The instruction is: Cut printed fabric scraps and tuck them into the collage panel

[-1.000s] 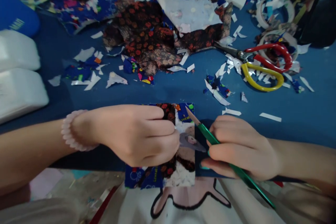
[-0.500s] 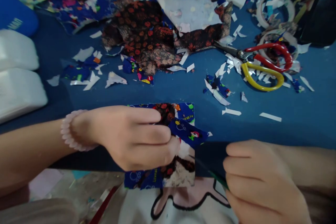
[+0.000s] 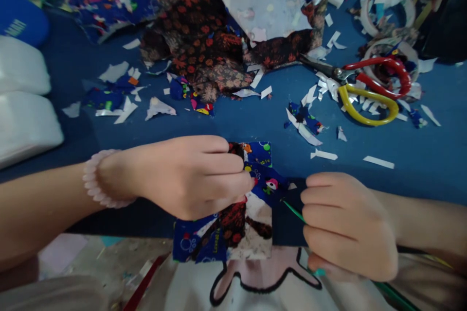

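Note:
My left hand (image 3: 189,175), with a beaded bracelet at its wrist, rests over a square collage of patterned scraps (image 3: 215,240) at the table's front edge. Its fingers are curled and pinch the blue printed scrap (image 3: 272,185) that lies across the collage and juts past its right side. To the right, my right hand (image 3: 346,223) is closed around a slim green tool (image 3: 294,210). The tool's thin end points at the scrap's lower edge; its exact kind is unclear. My left fingertips are partly hidden.
Red-and-yellow scissors (image 3: 368,90) lie beyond my right hand, near clear tape rolls (image 3: 388,9). Crumpled dark floral material (image 3: 204,43) lies across the back. White boxes (image 3: 24,126) stand at left. Paper clippings (image 3: 160,107) litter the blue table (image 3: 233,124).
My right hand has moved slightly up and left, bringing the green tool's end to the blue scrap. My left hand has shifted a little up and right, still on the scrap.

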`<state>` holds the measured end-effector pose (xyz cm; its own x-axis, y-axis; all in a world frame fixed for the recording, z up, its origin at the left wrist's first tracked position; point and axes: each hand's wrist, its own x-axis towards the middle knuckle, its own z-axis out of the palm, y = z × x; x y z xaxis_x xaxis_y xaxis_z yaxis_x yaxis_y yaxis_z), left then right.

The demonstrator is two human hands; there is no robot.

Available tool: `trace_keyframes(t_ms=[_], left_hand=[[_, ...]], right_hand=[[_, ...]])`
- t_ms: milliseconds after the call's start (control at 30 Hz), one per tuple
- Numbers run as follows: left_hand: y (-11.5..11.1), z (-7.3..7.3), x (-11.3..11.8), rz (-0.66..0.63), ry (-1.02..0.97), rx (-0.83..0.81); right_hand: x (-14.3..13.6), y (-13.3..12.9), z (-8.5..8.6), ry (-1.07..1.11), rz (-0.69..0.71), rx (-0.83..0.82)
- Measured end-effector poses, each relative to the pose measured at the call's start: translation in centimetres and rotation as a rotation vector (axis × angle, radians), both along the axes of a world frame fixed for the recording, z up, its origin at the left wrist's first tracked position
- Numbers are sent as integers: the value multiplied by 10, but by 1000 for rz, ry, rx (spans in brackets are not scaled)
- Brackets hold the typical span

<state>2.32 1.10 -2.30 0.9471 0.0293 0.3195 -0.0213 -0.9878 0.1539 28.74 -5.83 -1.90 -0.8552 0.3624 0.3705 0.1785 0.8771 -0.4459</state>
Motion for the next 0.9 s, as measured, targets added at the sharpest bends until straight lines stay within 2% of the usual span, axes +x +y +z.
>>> trace_keyframes(t_ms=[67,167,367,467,600,733,900], left_hand=[[1,-1,-1,2,6,-44],[1,-1,-2,7,-5,-78],[2,-5,-1,81,10,-33],[4,-7,-1,125,8,-75],[7,-5,-2,70,59,-179],[8,-3,-1,30,60,-267],[-1,-5,2,160,60,-289]], right_hand=[[2,1,-1,-20,31,-37],[4,0,-4,-9,6,-85],[2,-2,-10,50,-44,-158],[2,2,-4,26,-19,-149],[3,6,8,-112,14,-124],[1,4,13,-109,0,-137],[-2,3,12,-104,-33,-191]])
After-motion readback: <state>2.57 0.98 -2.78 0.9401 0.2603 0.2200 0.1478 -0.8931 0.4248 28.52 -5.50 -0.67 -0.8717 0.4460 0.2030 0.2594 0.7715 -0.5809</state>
